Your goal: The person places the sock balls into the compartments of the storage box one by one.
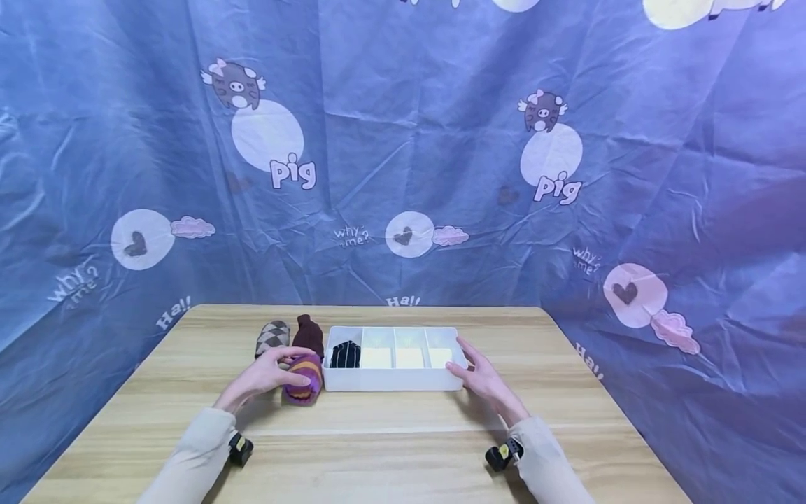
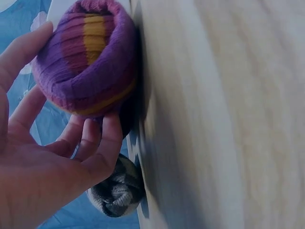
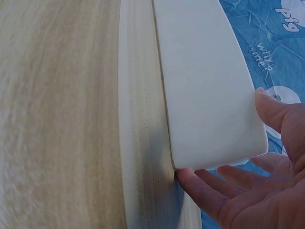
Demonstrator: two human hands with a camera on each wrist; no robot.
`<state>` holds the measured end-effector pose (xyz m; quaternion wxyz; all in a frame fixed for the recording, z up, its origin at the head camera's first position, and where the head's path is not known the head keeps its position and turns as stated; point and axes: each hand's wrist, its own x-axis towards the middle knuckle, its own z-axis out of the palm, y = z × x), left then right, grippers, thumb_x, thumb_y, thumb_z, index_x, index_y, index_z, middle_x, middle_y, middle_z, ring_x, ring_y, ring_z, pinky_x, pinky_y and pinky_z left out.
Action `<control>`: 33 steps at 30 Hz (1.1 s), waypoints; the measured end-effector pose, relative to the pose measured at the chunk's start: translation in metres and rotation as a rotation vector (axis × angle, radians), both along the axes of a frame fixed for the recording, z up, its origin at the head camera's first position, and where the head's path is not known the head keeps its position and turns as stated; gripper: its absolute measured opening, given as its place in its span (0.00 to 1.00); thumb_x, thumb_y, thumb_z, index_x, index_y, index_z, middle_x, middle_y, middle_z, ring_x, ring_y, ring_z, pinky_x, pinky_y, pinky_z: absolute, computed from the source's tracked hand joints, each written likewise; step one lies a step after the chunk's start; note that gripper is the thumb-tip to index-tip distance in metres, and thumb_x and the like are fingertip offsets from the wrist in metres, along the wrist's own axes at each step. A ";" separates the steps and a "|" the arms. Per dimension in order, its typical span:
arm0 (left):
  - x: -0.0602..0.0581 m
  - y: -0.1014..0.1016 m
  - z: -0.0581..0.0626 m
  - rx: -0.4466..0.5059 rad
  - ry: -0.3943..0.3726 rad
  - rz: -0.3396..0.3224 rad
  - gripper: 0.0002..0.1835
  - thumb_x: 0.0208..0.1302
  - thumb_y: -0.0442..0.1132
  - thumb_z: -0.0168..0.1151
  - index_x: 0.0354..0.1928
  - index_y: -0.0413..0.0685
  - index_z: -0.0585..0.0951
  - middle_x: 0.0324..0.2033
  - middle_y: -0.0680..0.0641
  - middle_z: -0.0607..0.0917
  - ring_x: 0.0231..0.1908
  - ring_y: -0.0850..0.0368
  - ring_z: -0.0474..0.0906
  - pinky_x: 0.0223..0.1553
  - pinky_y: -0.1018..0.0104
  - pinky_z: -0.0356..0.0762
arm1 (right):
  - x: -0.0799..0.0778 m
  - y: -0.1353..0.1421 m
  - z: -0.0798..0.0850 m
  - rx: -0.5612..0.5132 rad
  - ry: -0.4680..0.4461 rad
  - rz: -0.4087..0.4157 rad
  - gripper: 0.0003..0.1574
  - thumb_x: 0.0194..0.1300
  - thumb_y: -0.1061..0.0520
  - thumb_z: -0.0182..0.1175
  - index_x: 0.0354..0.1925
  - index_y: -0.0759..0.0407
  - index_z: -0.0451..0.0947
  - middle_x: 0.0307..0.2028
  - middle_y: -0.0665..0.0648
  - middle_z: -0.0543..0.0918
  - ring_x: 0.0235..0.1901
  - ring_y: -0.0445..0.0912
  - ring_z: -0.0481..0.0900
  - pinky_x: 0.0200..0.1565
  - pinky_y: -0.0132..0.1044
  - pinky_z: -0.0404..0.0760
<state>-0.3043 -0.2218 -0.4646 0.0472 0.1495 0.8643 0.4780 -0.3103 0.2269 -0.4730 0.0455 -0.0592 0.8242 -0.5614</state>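
Observation:
A rolled purple sock pair with orange and magenta stripes [image 2: 90, 52] sits on the table left of a white divided box [image 1: 393, 379]. My left hand [image 1: 267, 374] grips that roll, thumb on one side and fingers on the other. At the box's right end, my right hand [image 3: 259, 176] holds the corner, the thumb at the rim and the fingers along the end wall. A black sock with white stripes [image 1: 345, 355] lies in the leftmost compartment. Behind the purple roll are a dark maroon rolled sock [image 1: 308, 336] and a grey checkered one [image 1: 273, 337].
The wooden table [image 1: 378, 455] carries everything and ends at a back edge close behind the box. Blue printed cloth [image 1: 403, 140] hangs behind and along both sides. Each wrist wears a small black camera, such as the left one [image 1: 240, 449].

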 end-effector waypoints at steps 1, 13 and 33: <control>0.000 -0.001 0.000 0.001 -0.007 -0.003 0.32 0.48 0.42 0.76 0.59 0.48 0.80 0.47 0.40 0.82 0.45 0.50 0.76 0.44 0.60 0.77 | 0.000 0.000 0.001 0.007 0.005 0.004 0.48 0.69 0.52 0.61 0.77 0.53 0.48 0.75 0.72 0.49 0.68 0.73 0.59 0.60 0.56 0.74; 0.004 -0.006 0.000 0.006 0.004 -0.024 0.32 0.45 0.37 0.77 0.57 0.46 0.79 0.47 0.38 0.80 0.46 0.47 0.75 0.44 0.59 0.77 | -0.001 -0.005 0.002 -0.035 0.000 0.018 0.48 0.68 0.55 0.61 0.77 0.54 0.48 0.74 0.72 0.50 0.66 0.70 0.63 0.59 0.54 0.76; -0.004 -0.010 0.002 0.138 -0.077 -0.094 0.33 0.45 0.33 0.76 0.58 0.40 0.77 0.49 0.35 0.78 0.42 0.49 0.82 0.43 0.59 0.82 | -0.003 -0.005 0.000 -0.020 0.002 -0.012 0.48 0.67 0.53 0.62 0.77 0.54 0.49 0.74 0.73 0.50 0.67 0.73 0.60 0.60 0.55 0.75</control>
